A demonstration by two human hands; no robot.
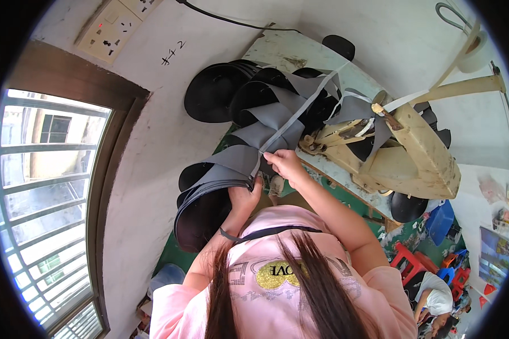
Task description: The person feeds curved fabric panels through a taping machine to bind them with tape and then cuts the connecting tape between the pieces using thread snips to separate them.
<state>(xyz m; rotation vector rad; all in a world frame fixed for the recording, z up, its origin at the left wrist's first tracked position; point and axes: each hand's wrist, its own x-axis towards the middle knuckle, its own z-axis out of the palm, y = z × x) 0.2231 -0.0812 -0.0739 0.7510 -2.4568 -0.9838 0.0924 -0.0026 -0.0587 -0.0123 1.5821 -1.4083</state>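
Observation:
My right hand (285, 165) pinches a pale grey strip (285, 125) that runs up and right across the table. Just below it, my left hand (246, 198) is closed on the edge of a stack of curved grey-and-black pieces (215, 183); its fingers are partly hidden by the stack. The short lower part of the strip passes between both hands, along the stack's edge. Several more curved pieces (274, 116), grey on one face and black on the other, lie along the strip on the table. Their exact kind does not show.
A beige sewing machine (418, 152) stands on the worn table (300, 48) to the right. Black rounded pieces (215, 93) lean by the left wall. The barred window (51, 186) is at far left. Another person (435, 296) sits low at right near red stools (407, 260).

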